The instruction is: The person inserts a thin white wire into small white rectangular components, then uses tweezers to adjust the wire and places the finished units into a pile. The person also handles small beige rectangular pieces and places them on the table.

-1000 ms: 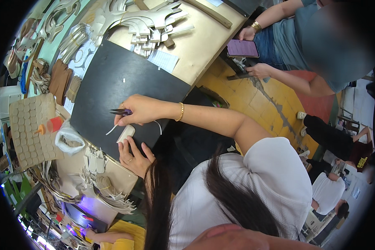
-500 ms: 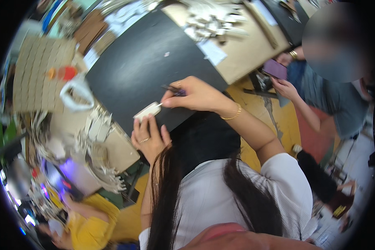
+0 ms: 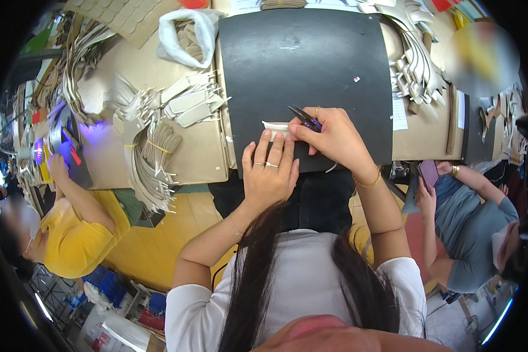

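A small off-white strap-like piece (image 3: 276, 126) lies on the black work mat (image 3: 258, 70) near its front edge. My left hand (image 3: 271, 173), with rings on it, rests palm down with fingers stretched out, the fingertips pressing on this piece. Close on its right, my right hand (image 3: 337, 138) is closed around small thread snips (image 3: 312, 122) with purple handles, their dark blades pointing up and left. The thumb and forefinger of that hand meet the right end of the piece; what they pinch there is too small to make out.
Left of the mat lie flat off-white pieces (image 3: 188, 102), bundled straps (image 3: 146, 170) and a white bag (image 3: 189, 38) of beige pieces. More pale straps (image 3: 419, 64) lie at the right. A person in yellow (image 3: 85, 229) sits left; another (image 3: 469, 217) holds a purple phone (image 3: 428, 173) at right.
My view has turned, so the mat now appears nearly straight on. The right hand has come closer to the left, its fingertips against the piece's end. The left fingers remain on the piece.
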